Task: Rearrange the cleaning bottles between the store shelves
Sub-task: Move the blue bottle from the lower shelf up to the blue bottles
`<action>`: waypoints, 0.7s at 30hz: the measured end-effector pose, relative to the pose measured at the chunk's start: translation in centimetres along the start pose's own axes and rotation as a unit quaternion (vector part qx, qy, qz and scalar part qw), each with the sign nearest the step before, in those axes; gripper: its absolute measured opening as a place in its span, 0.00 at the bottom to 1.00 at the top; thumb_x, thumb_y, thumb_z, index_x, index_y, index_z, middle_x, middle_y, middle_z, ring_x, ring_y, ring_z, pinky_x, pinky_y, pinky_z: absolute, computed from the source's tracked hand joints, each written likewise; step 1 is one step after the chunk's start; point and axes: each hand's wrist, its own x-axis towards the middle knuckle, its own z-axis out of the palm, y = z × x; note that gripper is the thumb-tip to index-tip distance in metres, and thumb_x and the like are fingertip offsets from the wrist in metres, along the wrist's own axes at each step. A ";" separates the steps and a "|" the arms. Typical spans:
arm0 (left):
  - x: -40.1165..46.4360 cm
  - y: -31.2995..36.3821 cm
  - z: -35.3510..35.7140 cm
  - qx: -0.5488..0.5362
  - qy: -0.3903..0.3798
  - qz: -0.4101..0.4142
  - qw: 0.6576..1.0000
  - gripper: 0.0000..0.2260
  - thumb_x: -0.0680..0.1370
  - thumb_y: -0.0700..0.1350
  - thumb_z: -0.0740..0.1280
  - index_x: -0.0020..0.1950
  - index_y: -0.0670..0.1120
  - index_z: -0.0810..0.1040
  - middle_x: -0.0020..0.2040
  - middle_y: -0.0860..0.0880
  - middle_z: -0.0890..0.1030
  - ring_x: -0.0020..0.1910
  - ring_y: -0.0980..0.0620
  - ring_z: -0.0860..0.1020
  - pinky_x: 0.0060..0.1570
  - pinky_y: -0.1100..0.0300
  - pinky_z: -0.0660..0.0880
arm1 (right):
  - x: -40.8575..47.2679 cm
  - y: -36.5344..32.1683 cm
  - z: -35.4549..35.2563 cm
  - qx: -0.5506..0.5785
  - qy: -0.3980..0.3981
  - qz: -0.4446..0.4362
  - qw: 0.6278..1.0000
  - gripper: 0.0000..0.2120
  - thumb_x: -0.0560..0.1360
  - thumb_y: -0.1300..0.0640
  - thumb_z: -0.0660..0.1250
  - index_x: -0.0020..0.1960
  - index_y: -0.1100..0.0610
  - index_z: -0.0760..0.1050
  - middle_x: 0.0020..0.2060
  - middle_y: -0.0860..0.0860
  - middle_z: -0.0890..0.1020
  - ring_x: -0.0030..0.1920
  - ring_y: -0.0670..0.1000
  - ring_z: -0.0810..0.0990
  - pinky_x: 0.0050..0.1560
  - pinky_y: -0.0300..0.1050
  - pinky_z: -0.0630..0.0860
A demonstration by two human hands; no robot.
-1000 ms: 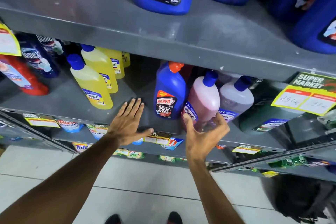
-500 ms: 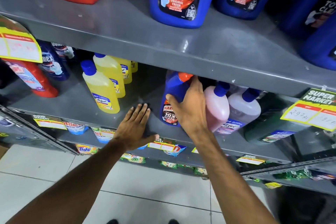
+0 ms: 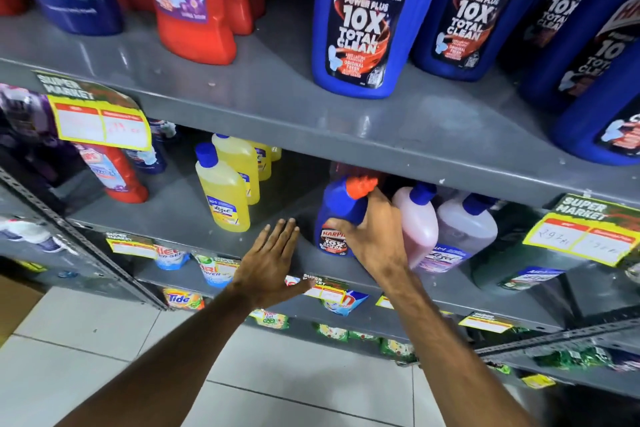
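A small blue Harpic bottle (image 3: 337,218) with an orange cap stands on the middle shelf (image 3: 180,215). My right hand (image 3: 374,236) is wrapped around its neck and shoulder. Right beside it stand a pink bottle (image 3: 420,222) and a pale lilac bottle (image 3: 465,230), both with blue caps. My left hand (image 3: 270,263) lies flat with fingers spread on the shelf's front edge, left of the Harpic bottle, holding nothing. Yellow bottles (image 3: 225,194) stand further left. On the upper shelf (image 3: 270,94) are large blue Harpic bottles (image 3: 363,17).
Red bottles (image 3: 197,7) fill the upper shelf's left side. A red bottle (image 3: 117,177) and dark blue ones stand at the middle shelf's left. Yellow price tags (image 3: 100,125) hang from shelf edges. Detergent pouches (image 3: 181,298) line the lower shelf above a tiled floor.
My right hand reached in from in front of the pink bottle and closed on the small Harpic bottle's neck. The view tilted upward. My left hand stayed on the shelf edge.
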 end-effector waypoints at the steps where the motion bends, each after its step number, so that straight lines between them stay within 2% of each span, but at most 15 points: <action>1: -0.6 0.4 -1.0 0.002 0.009 0.004 1.000 0.50 0.79 0.77 0.53 0.83 0.36 0.56 0.85 0.39 0.54 0.85 0.41 0.52 0.83 0.42 0.52 | -0.7 -0.3 -0.4 0.006 0.000 -0.001 1.000 0.28 0.67 0.51 0.83 0.63 0.57 0.77 0.56 0.55 0.86 0.55 0.59 0.84 0.57 0.47 0.77; 5: -3.2 2.1 -6.4 0.034 0.025 0.012 0.999 0.50 0.79 0.76 0.53 0.83 0.35 0.55 0.85 0.38 0.52 0.85 0.40 0.50 0.83 0.42 0.51 | -4.0 -2.5 -3.6 0.026 0.003 -0.008 1.000 0.26 0.69 0.53 0.83 0.62 0.58 0.77 0.54 0.53 0.86 0.54 0.57 0.83 0.53 0.41 0.73; 9: -6.2 4.5 -12.5 0.056 0.058 0.025 0.996 0.50 0.79 0.76 0.52 0.84 0.35 0.54 0.85 0.38 0.53 0.85 0.41 0.49 0.82 0.42 0.50 | -7.2 -5.6 -8.7 0.023 0.000 -0.036 0.999 0.24 0.69 0.52 0.82 0.60 0.57 0.78 0.52 0.53 0.86 0.45 0.52 0.76 0.45 0.33 0.64; 11: -7.3 5.6 -15.7 0.063 0.089 0.038 0.993 0.49 0.79 0.76 0.54 0.84 0.36 0.54 0.86 0.39 0.52 0.85 0.42 0.48 0.82 0.43 0.50 | -8.6 -7.3 -11.4 0.011 0.006 -0.063 0.998 0.26 0.68 0.50 0.82 0.61 0.55 0.78 0.52 0.53 0.86 0.46 0.54 0.78 0.45 0.36 0.64; 14: -8.3 6.8 -20.2 0.074 0.135 0.059 0.986 0.49 0.79 0.75 0.56 0.84 0.37 0.55 0.86 0.39 0.51 0.86 0.42 0.47 0.82 0.42 0.51 | -10.0 -9.4 -15.7 -0.016 0.016 -0.095 0.995 0.29 0.67 0.44 0.82 0.62 0.53 0.78 0.52 0.53 0.87 0.53 0.60 0.83 0.48 0.44 0.70; 16: -8.4 7.1 -22.8 0.075 0.174 0.071 0.979 0.49 0.79 0.75 0.59 0.84 0.37 0.56 0.86 0.39 0.52 0.85 0.42 0.49 0.82 0.42 0.53 | -10.4 -10.7 -18.6 -0.026 0.030 -0.126 0.991 0.29 0.66 0.42 0.82 0.61 0.53 0.78 0.49 0.54 0.87 0.51 0.62 0.83 0.48 0.49 0.73; 19: -7.5 7.2 -26.5 0.083 0.213 0.075 0.971 0.49 0.79 0.74 0.59 0.84 0.37 0.55 0.86 0.40 0.52 0.85 0.42 0.48 0.82 0.40 0.53 | -10.1 -12.8 -23.0 -0.036 0.070 -0.173 0.982 0.30 0.65 0.40 0.83 0.59 0.54 0.79 0.47 0.54 0.88 0.49 0.61 0.83 0.44 0.44 0.66; 21: -6.2 7.1 -28.8 0.091 0.229 0.058 0.967 0.49 0.79 0.74 0.57 0.84 0.37 0.55 0.86 0.39 0.52 0.85 0.42 0.48 0.82 0.40 0.53 | -9.4 -14.1 -25.7 -0.038 0.094 -0.202 0.974 0.33 0.62 0.36 0.82 0.59 0.54 0.80 0.47 0.54 0.88 0.48 0.60 0.84 0.45 0.47 0.72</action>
